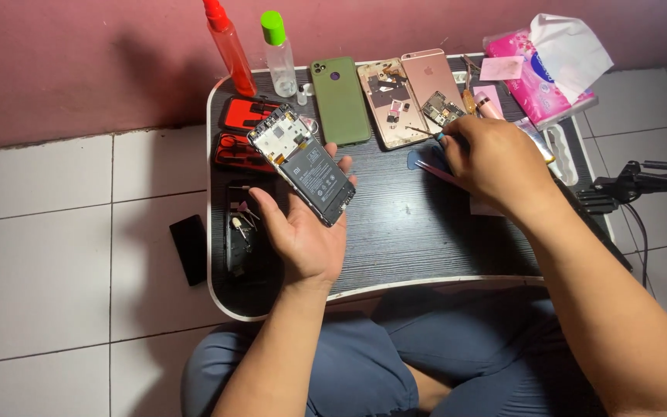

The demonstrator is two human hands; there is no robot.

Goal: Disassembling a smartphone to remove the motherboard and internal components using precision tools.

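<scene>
Left hand (303, 232) lies palm up, fingers (272, 207) loosely curled under an opened phone (303, 164), back cover off, battery and board showing, top end tipped toward eleven o'clock. Right hand (496, 158) is closed around a thin tool (434, 168), fingertips pinching near its tip at about ten o'clock of the hand, close to a loose circuit board (443, 108) on the black table (411, 232). It looks like a parts-picking moment in a teardown: phone held ready, right hand busy among the spare parts. Whatever comes off the table needs a fine pinch and a steady carry to the cradled phone. Further out, at twelve o'clock, a green phone (340, 99), a gutted frame (384, 104) and a pink phone (432, 75) lie side by side; red bottle (229, 46) and clear bottle (278, 52) at eleven; tissue pack (542, 73) at one o'clock.
</scene>
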